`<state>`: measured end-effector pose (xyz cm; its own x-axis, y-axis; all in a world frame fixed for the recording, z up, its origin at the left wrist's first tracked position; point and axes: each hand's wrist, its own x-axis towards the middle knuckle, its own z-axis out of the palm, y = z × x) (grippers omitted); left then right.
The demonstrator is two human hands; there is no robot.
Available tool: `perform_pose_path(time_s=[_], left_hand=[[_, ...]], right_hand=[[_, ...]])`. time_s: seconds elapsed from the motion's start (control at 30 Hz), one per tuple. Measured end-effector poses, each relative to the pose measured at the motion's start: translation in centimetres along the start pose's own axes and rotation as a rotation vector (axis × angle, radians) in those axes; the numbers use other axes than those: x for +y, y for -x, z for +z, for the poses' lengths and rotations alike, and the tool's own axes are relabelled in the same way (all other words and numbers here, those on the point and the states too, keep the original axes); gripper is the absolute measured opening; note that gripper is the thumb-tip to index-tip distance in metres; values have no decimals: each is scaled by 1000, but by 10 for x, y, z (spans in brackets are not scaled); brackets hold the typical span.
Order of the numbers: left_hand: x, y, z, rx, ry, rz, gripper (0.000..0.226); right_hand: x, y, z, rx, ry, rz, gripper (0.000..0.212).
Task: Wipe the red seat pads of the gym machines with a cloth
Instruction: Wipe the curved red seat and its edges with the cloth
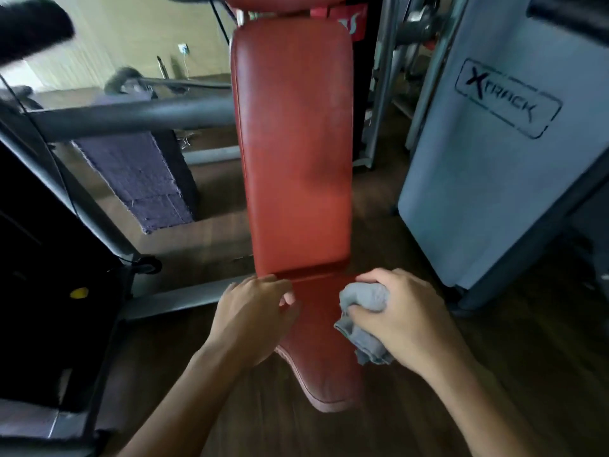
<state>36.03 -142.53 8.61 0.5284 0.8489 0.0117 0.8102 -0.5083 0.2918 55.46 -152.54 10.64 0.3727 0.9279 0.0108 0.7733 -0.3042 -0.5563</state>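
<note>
Gripping a bunched grey cloth, the right hand presses it onto the right side of the red seat pad, just below the gap that parts it from the long, upright back pad. Fingers and thumb are curled tightly round the fabric, and a loose end trails under the palm. The left hand holds the seat pad at its left edge, fingers bent over onto the red surface. A white shroud marked XTRACK stands to the right on the wooden floor. A grey bar crosses on the left above a purple mat.
</note>
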Motion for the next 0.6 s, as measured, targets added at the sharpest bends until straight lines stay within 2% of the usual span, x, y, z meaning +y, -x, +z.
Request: perform_pose_path(time_s=[0.17,0.3,0.4,0.5,0.6], left_hand=[[44,57,-97,95,-15,24,52],[65,106,-157,96,-63,-13,30],[79,150,-192,102,-51,-66,24],[97,200,-221,95,-37,-128,26],[113,254,-247,92,-34,-186,39]], right_hand=[[-55,45,-74,-12,82,-47,47],[-81,82,-130,4,33,-113,47],[-91,122,-169,11,9,-147,46],[-95,168,-202,-4,-12,-151,45],[-106,213,-225,-38,-39,-178,40]])
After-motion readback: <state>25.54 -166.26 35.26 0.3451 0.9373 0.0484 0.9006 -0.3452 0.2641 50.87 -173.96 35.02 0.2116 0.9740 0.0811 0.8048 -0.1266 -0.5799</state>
